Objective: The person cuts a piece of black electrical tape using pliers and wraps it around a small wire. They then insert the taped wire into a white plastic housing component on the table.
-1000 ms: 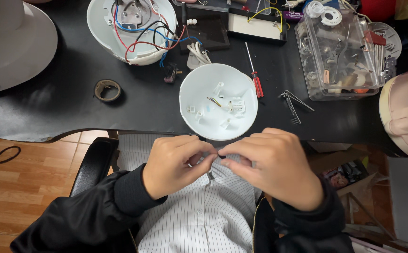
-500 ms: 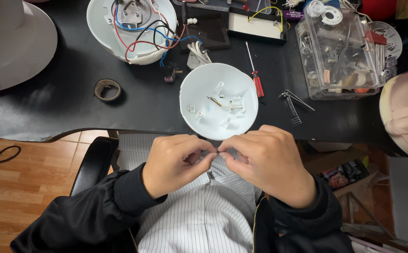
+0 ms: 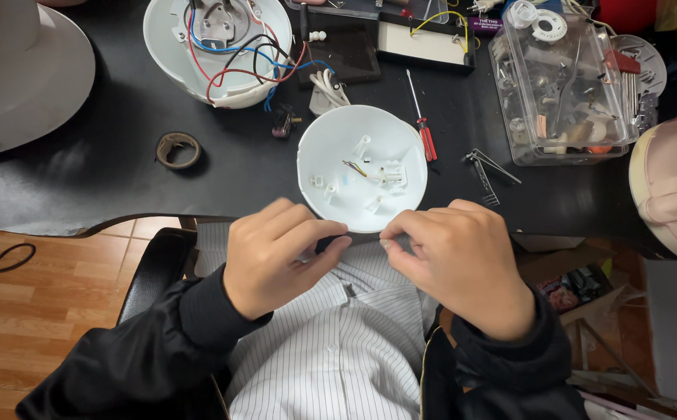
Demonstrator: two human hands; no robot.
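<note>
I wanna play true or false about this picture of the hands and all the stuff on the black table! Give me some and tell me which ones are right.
1. Both hands are pinched close together just below the white round shell. True: the left hand and right hand sit at the near table edge, fingertips almost meeting.
2. The red-handled screwdriver is in the right hand. False: it lies on the table beside the shell.
3. A roll of dark tape lies left of the shell. True.
4. The clear plastic box is empty. False: it is full of small parts.
5. The other white shell at the top has coloured wires in it. True: red, blue and black ones.
</note>
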